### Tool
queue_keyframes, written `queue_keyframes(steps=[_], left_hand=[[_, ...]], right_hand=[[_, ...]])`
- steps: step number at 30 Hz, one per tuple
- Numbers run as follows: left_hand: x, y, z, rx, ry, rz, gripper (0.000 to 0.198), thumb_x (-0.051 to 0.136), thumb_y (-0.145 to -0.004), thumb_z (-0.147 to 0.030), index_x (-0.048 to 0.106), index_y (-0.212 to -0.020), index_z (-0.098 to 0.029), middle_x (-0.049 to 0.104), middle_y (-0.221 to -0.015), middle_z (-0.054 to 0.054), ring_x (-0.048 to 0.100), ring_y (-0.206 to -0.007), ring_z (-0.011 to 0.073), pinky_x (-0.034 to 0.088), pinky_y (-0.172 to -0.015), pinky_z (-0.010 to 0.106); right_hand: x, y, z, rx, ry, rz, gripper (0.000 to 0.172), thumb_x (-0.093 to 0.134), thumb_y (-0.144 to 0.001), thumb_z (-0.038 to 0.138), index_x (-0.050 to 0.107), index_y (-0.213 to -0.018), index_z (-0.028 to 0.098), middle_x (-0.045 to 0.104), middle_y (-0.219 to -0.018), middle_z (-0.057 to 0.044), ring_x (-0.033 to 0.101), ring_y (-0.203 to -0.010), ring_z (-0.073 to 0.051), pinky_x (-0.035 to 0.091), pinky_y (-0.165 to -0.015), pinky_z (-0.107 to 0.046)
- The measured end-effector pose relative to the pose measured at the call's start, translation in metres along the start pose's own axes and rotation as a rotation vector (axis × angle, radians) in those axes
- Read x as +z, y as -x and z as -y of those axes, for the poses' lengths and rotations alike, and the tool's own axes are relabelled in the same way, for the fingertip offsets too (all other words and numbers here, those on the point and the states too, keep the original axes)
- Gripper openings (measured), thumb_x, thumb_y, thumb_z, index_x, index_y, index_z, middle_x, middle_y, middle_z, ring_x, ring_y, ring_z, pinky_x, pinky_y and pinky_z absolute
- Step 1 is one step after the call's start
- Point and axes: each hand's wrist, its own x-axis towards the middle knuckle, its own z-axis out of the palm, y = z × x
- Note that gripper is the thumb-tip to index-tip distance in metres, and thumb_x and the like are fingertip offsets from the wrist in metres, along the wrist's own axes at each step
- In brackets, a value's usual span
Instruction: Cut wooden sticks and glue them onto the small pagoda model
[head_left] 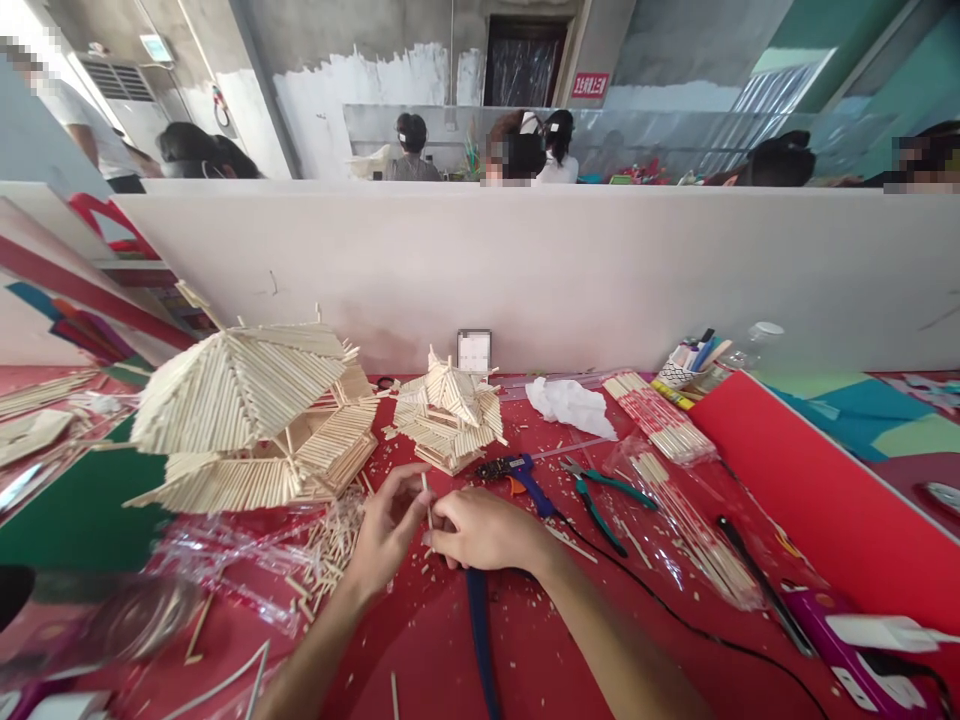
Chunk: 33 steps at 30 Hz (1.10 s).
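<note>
A short, pale wooden stick stands nearly upright between my two hands. My left hand pinches it with thumb and fingers. From the other side, my right hand closes on its lower end, with the fingers partly hidden. Under the right hand, a dark blue curved handle runs toward the front edge; its far end is covered. Just beyond my hands is a small model pavilion built of sticks. A larger stick pavilion with a broad roof stands to the left.
A blue glue gun and green-handled pliers lie right of my hands, near bagged sticks. Cut stick pieces and clear wrappers cover the left. A phone leans against the white partition. People sit beyond.
</note>
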Motion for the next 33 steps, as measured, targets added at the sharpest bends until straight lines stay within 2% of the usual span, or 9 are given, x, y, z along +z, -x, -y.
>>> queue_keyframes(steps=[7, 10, 14, 16, 19, 22, 25, 29, 33], left_hand=[[0.002, -0.002, -0.012, -0.050, 0.172, -0.056, 0.042, 0.073, -0.089, -0.052, 0.060, -0.114, -0.021, 0.067, -0.081, -0.001, 0.064, -0.068, 0.0146, 0.052, -0.065, 0.025], [0.002, -0.003, -0.017, -0.107, 0.187, -0.052, 0.049, 0.076, -0.084, -0.056, 0.063, -0.116, -0.021, 0.067, -0.084, 0.000, 0.066, -0.067, 0.0145, 0.055, -0.065, 0.027], [0.009, -0.004, -0.020, -0.181, 0.269, -0.013, 0.056, 0.080, -0.079, -0.058, 0.062, -0.116, -0.021, 0.066, -0.081, -0.002, 0.068, -0.065, 0.0150, 0.057, -0.062, 0.027], [0.014, -0.006, -0.021, -0.210, 0.321, -0.002, 0.057, 0.081, -0.077, -0.058, 0.061, -0.116, -0.021, 0.066, -0.081, -0.002, 0.069, -0.066, 0.0149, 0.057, -0.063, 0.026], [0.021, -0.008, -0.023, -0.240, 0.364, 0.007, 0.058, 0.082, -0.076, -0.059, 0.060, -0.114, -0.021, 0.067, -0.084, -0.001, 0.069, -0.065, 0.0140, 0.058, -0.064, 0.026], [0.024, -0.011, -0.024, -0.264, 0.355, 0.007, 0.057, 0.081, -0.076, -0.060, 0.060, -0.113, -0.021, 0.067, -0.086, -0.001, 0.069, -0.065, 0.0143, 0.059, -0.063, 0.026], [0.027, -0.012, -0.022, -0.284, 0.360, 0.008, 0.057, 0.080, -0.077, -0.060, 0.059, -0.114, -0.022, 0.067, -0.086, -0.001, 0.070, -0.064, 0.0143, 0.059, -0.062, 0.026], [0.029, -0.013, -0.018, -0.295, 0.378, 0.016, 0.055, 0.080, -0.079, -0.058, 0.058, -0.115, -0.023, 0.069, -0.088, -0.001, 0.069, -0.061, 0.0133, 0.058, -0.061, 0.025], [0.031, -0.014, -0.019, -0.295, 0.387, 0.017, 0.051, 0.079, -0.081, -0.056, 0.059, -0.113, -0.023, 0.068, -0.087, -0.001, 0.068, -0.061, 0.0120, 0.059, -0.063, 0.025]], right_hand=[[0.001, 0.018, 0.004, 0.030, 0.329, -0.138, 0.036, 0.055, -0.102, 0.041, 0.075, -0.086, 0.016, 0.080, -0.087, -0.012, 0.076, -0.087, -0.027, 0.046, -0.074, -0.030], [0.000, 0.033, 0.004, 0.127, 0.464, -0.092, 0.043, 0.055, -0.102, 0.049, 0.077, -0.096, 0.013, 0.080, -0.099, -0.018, 0.075, -0.098, -0.034, 0.050, -0.083, -0.036], [0.008, 0.046, -0.003, 0.222, 0.519, -0.039, 0.039, 0.055, -0.103, 0.043, 0.076, -0.108, 0.010, 0.078, -0.105, -0.022, 0.074, -0.103, -0.037, 0.052, -0.088, -0.041], [0.019, 0.049, -0.008, 0.260, 0.500, -0.054, 0.042, 0.059, -0.102, 0.041, 0.071, -0.124, 0.008, 0.077, -0.110, -0.022, 0.074, -0.104, -0.038, 0.053, -0.090, -0.044], [0.043, 0.047, -0.014, 0.356, 0.505, -0.142, 0.072, 0.068, -0.095, 0.048, 0.052, -0.149, 0.004, 0.069, -0.128, -0.030, 0.069, -0.114, -0.041, 0.052, -0.095, -0.049], [0.066, 0.042, -0.016, 0.405, 0.494, -0.153, 0.096, 0.076, -0.085, 0.060, 0.044, -0.156, 0.004, 0.058, -0.140, -0.035, 0.059, -0.127, -0.046, 0.051, -0.098, -0.053], [0.082, 0.038, -0.017, 0.414, 0.507, -0.144, 0.113, 0.083, -0.074, 0.066, 0.038, -0.160, 0.006, 0.058, -0.140, -0.037, 0.058, -0.126, -0.049, 0.048, -0.100, -0.062], [0.089, 0.036, -0.021, 0.395, 0.554, -0.137, 0.104, 0.082, -0.079, 0.052, 0.035, -0.162, 0.012, 0.057, -0.144, -0.034, 0.058, -0.127, -0.047, 0.044, -0.103, -0.065], [0.083, 0.037, -0.025, 0.397, 0.534, -0.105, 0.089, 0.072, -0.087, 0.033, 0.034, -0.162, 0.007, 0.053, -0.148, -0.033, 0.056, -0.131, -0.046, 0.045, -0.106, -0.063]])
